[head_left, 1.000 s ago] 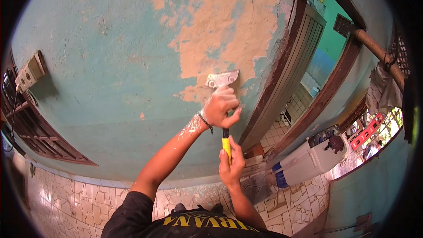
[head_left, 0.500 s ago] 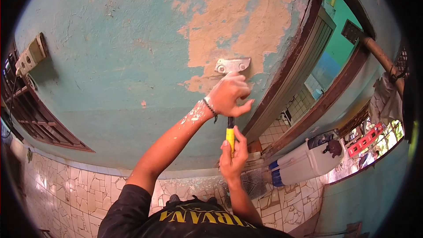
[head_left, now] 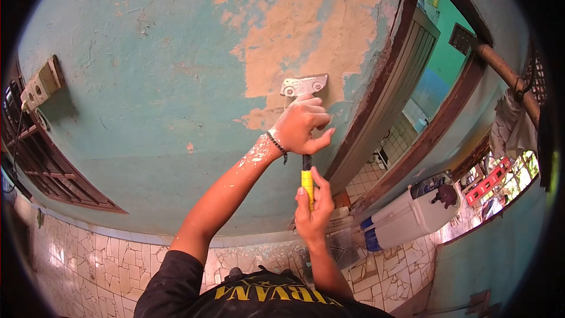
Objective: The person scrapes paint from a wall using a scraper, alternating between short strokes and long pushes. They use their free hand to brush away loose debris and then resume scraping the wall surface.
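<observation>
A wall scraper with a wide metal blade [head_left: 304, 85] rests against the wall [head_left: 147, 94], over the bare peach patch [head_left: 294, 41] where the turquoise paint is gone. Just below the blade, my left hand [head_left: 301, 123] is closed around the upper part of the tool, its thumb sticking out to the right. White paint flecks cover that wrist, which wears a dark beaded bracelet [head_left: 276, 144]. Lower down, my right hand [head_left: 315, 209] grips the yellow and black handle [head_left: 306, 181]. The tool's shaft is partly hidden behind my left hand.
Right of the patch is a doorway with a brown wooden frame [head_left: 376, 103]. A white washing machine [head_left: 400, 218] stands beyond it, near a red spirit level [head_left: 488, 182]. On the left are a socket box [head_left: 42, 85] and a shuttered window [head_left: 65, 171]. Paint chips lie on the tiled floor [head_left: 123, 259].
The scraper blade has slid slightly upward on the wall, both hands moving with it. My view has shifted a little. Both hands keep their hold.
</observation>
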`<state>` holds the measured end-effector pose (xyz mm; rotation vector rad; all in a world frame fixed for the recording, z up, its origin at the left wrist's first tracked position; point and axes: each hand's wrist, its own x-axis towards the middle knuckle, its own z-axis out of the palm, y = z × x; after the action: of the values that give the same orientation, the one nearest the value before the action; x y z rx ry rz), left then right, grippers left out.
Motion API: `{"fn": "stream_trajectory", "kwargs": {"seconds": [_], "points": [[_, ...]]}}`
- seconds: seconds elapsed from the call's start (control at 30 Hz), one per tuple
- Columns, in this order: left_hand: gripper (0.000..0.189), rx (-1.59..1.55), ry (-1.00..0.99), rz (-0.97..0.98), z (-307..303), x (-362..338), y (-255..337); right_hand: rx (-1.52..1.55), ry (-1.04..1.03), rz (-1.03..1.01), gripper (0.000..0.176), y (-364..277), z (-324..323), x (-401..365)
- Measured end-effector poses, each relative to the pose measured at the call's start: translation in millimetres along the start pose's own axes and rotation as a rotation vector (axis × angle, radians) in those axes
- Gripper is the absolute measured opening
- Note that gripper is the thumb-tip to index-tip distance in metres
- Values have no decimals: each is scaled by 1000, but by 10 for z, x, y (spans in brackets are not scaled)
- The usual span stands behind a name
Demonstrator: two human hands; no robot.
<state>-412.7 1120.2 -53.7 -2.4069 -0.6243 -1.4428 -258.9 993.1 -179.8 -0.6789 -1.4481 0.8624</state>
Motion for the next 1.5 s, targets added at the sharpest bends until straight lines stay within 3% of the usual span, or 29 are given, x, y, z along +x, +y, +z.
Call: {"fn": "stream_trajectory", "kwargs": {"seconds": [0.1,0.23,0.4,0.63,0.83,0.87,0.97,1.1,1.23,1.27,1.33,1.4,1.47,1.5], "points": [[31,-44,69,-11,-140,345,-63,-80,-1,-73,45,-302,-30,313],[31,6,175,-1,-210,570,-8,-158,-69,-1,45,-693,-160,499],[30,11,51,-1,-59,32,63,-100,-61,-21,45,-186,-47,75],[27,11,122,60,-286,446,-124,-86,-31,-23,45,-383,33,353],[26,-20,147,-13,-32,8,-13,-126,-41,-56,45,-108,-15,91],[26,6,80,-21,-6,-115,-26,-124,-41,-48,45,-23,-19,16],[26,0,92,4,-92,20,-51,-82,-27,-22,45,-35,27,46],[28,-11,140,25,-265,390,-85,-60,-35,29,46,-420,68,318],[22,7,176,-85,-189,204,18,-109,-37,-17,45,-337,69,231],[16,93,360,17,-109,148,50,-118,-27,-30,46,-223,72,157],[26,383,525,-195,23,-131,240,-111,-9,-41,47,18,81,24],[34,323,649,-482,99,-229,281,-83,-3,-17,47,8,115,49],[39,-107,696,-857,207,-203,291,-76,1,7,46,-120,146,143],[33,-196,685,-820,162,-102,242,-88,-1,22,45,-215,152,222]]}}
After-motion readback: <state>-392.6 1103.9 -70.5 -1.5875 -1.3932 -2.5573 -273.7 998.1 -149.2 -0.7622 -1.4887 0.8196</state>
